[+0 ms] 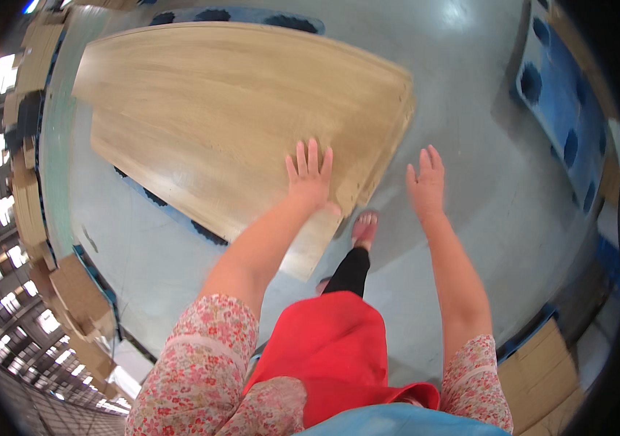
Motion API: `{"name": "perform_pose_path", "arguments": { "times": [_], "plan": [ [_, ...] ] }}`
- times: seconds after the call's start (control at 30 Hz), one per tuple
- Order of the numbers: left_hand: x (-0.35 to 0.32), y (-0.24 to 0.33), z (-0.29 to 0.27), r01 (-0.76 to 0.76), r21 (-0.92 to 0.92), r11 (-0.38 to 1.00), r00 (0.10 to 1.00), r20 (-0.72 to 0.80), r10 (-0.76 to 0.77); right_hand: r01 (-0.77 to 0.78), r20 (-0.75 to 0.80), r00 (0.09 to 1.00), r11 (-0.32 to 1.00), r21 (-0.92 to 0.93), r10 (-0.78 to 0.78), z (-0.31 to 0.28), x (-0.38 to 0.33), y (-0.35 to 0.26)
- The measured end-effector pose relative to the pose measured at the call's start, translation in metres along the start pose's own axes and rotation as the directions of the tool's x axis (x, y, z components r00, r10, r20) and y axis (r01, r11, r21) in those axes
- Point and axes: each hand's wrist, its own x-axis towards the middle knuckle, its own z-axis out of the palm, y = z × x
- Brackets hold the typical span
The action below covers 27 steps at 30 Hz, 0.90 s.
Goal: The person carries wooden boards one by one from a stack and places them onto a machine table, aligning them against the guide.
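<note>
A stack of large wood-grain boards [237,94] lies before me on a blue pallet, its panels slightly out of line with each other. On the top board, near its right end, my left hand [310,178] rests with fingers spread. My right hand [426,182] hangs in the air just right of the stack, apart from the boards. Its fingers are stretched out and nothing is in it.
At the right stands a blue plastic pallet [561,102] with dark round holes. Flattened cardboard [542,374] lies at the lower right. More cardboard stacks [81,294] line the left side. My foot [365,227] is on the grey floor [463,109] beside the stack's near right corner.
</note>
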Motion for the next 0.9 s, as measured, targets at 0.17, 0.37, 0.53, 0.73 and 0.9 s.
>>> {"name": "perform_pose_path", "arguments": {
  "times": [0.17, 0.37, 0.53, 0.73, 0.9],
  "plan": [
    [0.002, -0.002, 0.006, -0.020, -0.050, 0.999, 0.999, -0.027, 0.019, 0.237, 0.034, 0.971, 0.941, -0.241, -0.235, 0.019, 0.110, -0.042],
    [0.007, 0.007, -0.007, 0.013, -0.063, 0.998, 0.996, 0.090, -0.008, 0.311, 0.053, 0.950, 0.924, -0.221, -0.307, 0.063, 0.189, -0.063],
    [0.007, 0.007, -0.015, 0.074, -0.093, 0.993, 0.976, 0.211, -0.053, 0.291, 0.003, 0.955, 0.930, -0.225, -0.298, 0.074, 0.187, -0.072],
    [0.011, 0.006, -0.005, 0.130, -0.179, 0.975, 0.984, 0.147, -0.104, 0.310, 0.062, 0.950, 0.916, -0.253, -0.305, 0.072, 0.193, -0.080],
    [0.011, 0.007, 0.004, 0.127, -0.183, 0.975, 0.987, 0.118, -0.106, 0.325, 0.145, 0.944, 0.904, -0.276, -0.295, 0.070, 0.192, -0.079]
  ]
}}
